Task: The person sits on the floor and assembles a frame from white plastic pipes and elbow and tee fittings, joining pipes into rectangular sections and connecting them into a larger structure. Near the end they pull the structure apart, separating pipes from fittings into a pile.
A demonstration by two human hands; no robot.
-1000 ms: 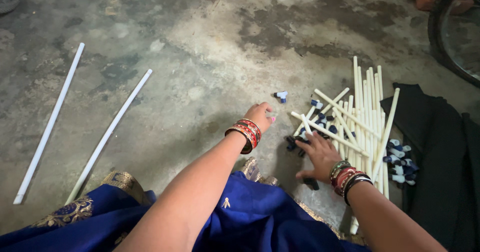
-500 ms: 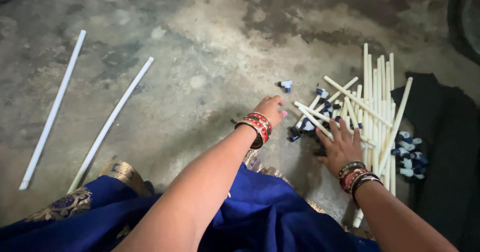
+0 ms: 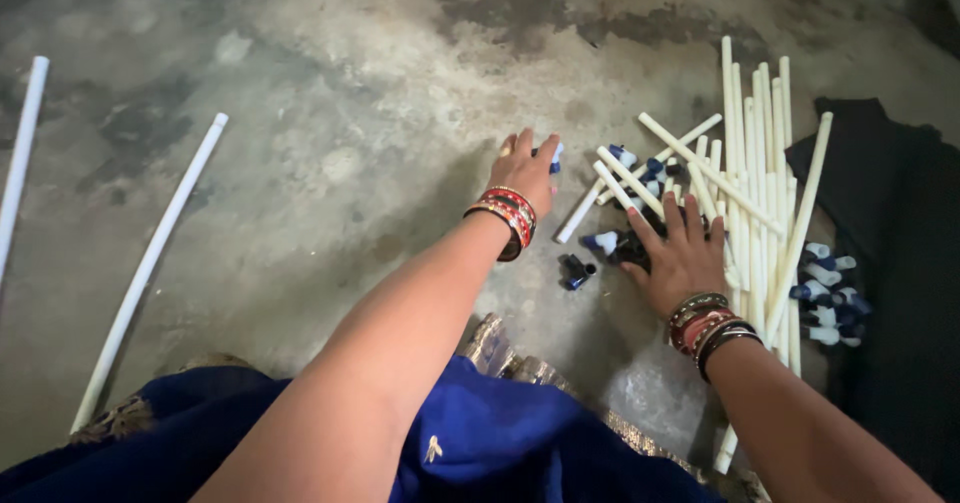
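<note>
White plastic tubes [image 3: 752, 198] lie under the flat, spread right hand [image 3: 682, 253]; left hand [image 3: 524, 166] pinches a small blue-white cap [image 3: 553, 157], which could slip away.

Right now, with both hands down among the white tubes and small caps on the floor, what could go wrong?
1. The right hand presses on loose blue and white caps beside crossed white tubes; shifting it could roll the tubes and scatter the caps.
2. The left hand reaches for a lone cap on the rough concrete floor; a nudge may send it rolling away.
</note>
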